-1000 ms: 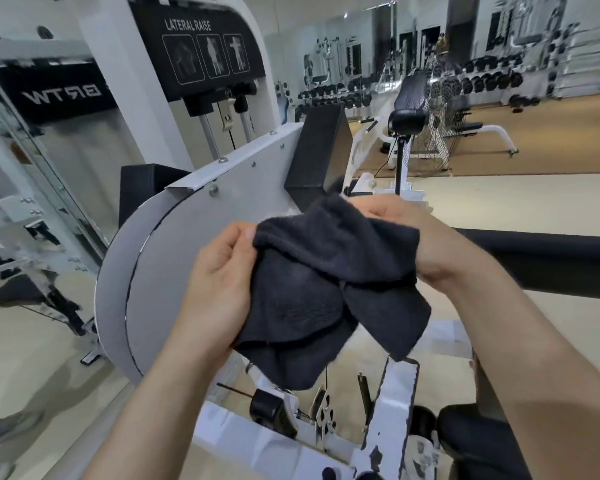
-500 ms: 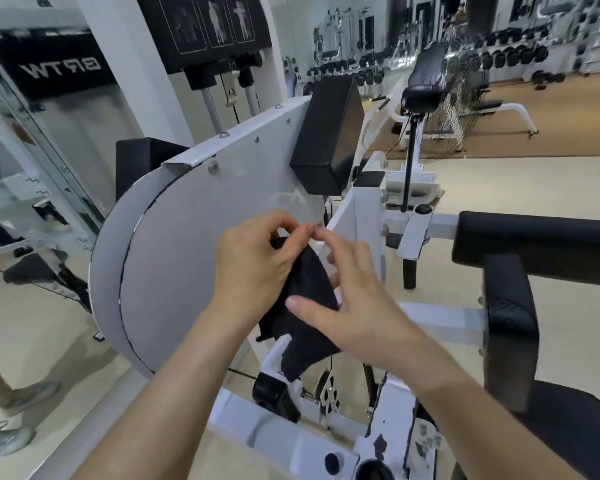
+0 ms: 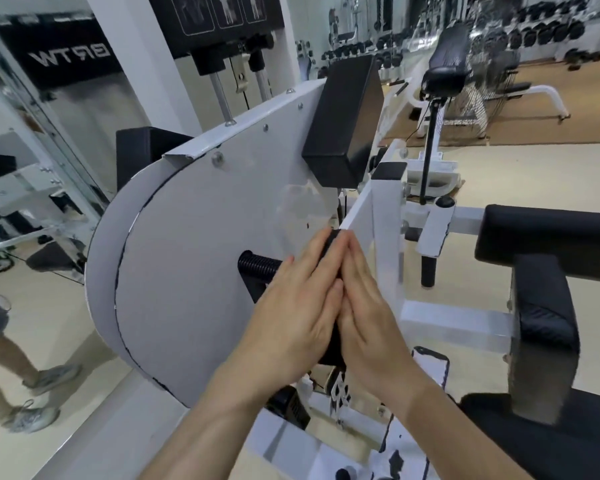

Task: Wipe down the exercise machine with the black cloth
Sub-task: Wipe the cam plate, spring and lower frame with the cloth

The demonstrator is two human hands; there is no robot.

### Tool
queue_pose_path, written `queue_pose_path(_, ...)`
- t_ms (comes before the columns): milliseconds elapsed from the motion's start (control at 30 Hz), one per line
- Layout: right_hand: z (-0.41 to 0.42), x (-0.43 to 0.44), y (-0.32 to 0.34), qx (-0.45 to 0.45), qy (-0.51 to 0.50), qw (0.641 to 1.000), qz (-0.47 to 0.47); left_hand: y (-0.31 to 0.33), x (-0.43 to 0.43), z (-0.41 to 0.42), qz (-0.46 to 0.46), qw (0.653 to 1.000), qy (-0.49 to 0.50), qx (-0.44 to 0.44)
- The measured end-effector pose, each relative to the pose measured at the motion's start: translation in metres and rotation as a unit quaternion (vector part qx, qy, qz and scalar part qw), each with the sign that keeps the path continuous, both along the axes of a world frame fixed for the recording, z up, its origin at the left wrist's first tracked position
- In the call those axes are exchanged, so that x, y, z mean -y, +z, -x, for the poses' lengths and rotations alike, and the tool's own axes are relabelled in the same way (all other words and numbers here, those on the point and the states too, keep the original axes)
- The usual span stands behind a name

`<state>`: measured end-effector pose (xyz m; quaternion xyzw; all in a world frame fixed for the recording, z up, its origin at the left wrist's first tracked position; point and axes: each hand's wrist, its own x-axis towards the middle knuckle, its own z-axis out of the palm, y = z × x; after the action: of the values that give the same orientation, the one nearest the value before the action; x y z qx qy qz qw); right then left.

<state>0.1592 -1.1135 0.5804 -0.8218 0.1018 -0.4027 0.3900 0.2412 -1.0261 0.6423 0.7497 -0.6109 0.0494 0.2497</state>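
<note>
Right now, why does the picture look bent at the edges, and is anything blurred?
Head view: the wide lens skews the white column and the mirror; head view: the distant dumbbell racks are soft and the black pad at right smears; head view: even lighting, with the left hand, right hand and black cloth fairly sharp.

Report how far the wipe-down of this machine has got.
Done: no wiped surface shows yet. In hand: left hand and right hand press the black cloth flat between their palms. Left: white side panel, frame post, black pads.
</note>
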Motion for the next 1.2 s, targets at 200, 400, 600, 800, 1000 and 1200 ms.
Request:
queue_pose_path(200,-0.036,0.082,0.012,-0.016,-0.178,0.974,0.138,0.04,0.074,-0.026,-0.163,0.969,-0.008,-0.183)
queue_pose_path(400,-0.048,0.121,0.014,-0.049,-0.285,0.931,0.224,0.048,0.131,-0.039,-0.193,0.949,0.039,-0.247)
queue_pose_path(600,-0.032,0.072,0.011,0.05,-0.091,0.99,-0.098,0.05,0.095,-0.019,-0.202,0.976,0.044,-0.076)
queue_pose_path(800,0.005,-0.014,0.006,0.105,-0.08,0.962,-0.238,0.005,0.01,0.009,-0.033,0.988,0.057,0.139)
queue_pose_path(1000,0.032,-0.03,0.01,0.112,-0.038,0.912,-0.392,-0.023,-0.029,0.016,0.104,0.991,0.004,0.088)
queue_pose_path(1200,-0.018,-0.004,0.03,0.142,-0.033,0.897,-0.418,0.009,-0.011,0.01,0.084,0.996,0.032,-0.016)
